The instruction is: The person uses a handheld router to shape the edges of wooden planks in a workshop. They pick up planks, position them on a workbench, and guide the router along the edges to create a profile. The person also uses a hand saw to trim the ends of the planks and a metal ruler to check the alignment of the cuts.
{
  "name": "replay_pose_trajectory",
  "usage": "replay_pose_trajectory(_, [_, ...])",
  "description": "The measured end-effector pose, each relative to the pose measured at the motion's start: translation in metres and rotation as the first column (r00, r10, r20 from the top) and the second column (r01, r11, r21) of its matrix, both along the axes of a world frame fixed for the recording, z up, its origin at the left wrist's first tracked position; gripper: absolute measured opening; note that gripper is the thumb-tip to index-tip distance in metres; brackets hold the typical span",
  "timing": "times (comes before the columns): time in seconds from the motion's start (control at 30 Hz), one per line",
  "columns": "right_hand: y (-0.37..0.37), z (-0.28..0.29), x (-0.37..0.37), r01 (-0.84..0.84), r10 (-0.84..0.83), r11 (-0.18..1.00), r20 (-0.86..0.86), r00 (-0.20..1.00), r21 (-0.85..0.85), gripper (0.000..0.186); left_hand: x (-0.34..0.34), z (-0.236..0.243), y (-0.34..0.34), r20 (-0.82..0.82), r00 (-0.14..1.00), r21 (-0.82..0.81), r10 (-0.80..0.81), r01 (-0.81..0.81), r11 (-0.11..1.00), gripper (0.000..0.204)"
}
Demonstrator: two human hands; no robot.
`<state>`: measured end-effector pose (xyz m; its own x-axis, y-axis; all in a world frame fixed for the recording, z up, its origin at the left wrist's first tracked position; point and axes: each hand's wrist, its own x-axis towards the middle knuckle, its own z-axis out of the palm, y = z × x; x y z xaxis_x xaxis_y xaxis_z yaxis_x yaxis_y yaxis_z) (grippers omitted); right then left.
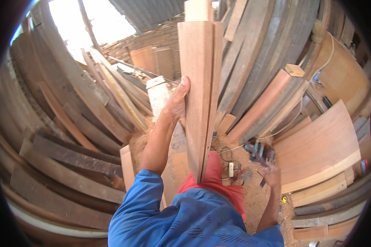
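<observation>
My left hand (pixel 178 99) grips a long, planed piece of timber (pixel 197 74) by its left side, with the thumb showing and the other fingers hidden behind it. A groove runs down the timber's right side, and its far end narrows to a paler tenon (pixel 198 11). The near end is close to my red-clothed lap. Out to the right, my right hand (pixel 272 176) is closed and blurred. It seems to be round a dark, slim tool that I cannot make out. Just beyond it, a blue-grey power tool (pixel 261 151) lies on the floor.
Boards lean and lie in stacks on the left (pixel 70 160) and at the back right (pixel 259 53). A wide curved panel (pixel 321 148) stands at the right. Cables and a white power strip (pixel 231 169) lie on the sawdust-covered floor (pixel 251 201). A yellow tape measure (pixel 284 199) lies nearby.
</observation>
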<state>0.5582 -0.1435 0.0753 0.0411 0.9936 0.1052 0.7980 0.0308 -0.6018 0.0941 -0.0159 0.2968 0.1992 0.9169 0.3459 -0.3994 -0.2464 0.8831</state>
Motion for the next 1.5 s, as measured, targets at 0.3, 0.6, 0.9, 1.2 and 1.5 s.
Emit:
replay_pose_trajectory(0.3, [-0.072,0.298,-0.02,0.203,-0.061,0.843,-0.286,0.956,0.498,0.017,0.032,-0.007,0.038,-0.063,0.998,-0.149,0.008,-0.017,0.989,0.132])
replay_pose_trajectory(0.6, [-0.046,0.336,-0.059,0.045,0.035,0.862,-0.148,0.988,0.505,0.021,0.032,-0.007,0.042,-0.031,0.997,-0.118,0.076,-0.079,0.99,0.13])
replay_pose_trajectory(0.9, [-0.036,0.327,-0.054,0.04,0.05,0.884,-0.179,0.983,0.465,0.022,0.041,-0.004,0.038,-0.077,0.995,-0.102,0.069,-0.077,0.992,0.132])
replay_pose_trajectory(1.2, [-0.028,0.321,-0.05,0.036,0.069,0.888,-0.211,0.975,0.458,0.02,0.043,-0.008,0.041,-0.099,0.992,-0.092,0.083,-0.092,0.992,0.133])
replay_pose_trajectory(1.5, [-0.018,0.314,-0.047,0.026,0.079,0.904,-0.228,0.97,0.427,0.018,0.041,-0.011,0.047,-0.104,0.992,-0.092,0.073,-0.083,0.992,0.129])
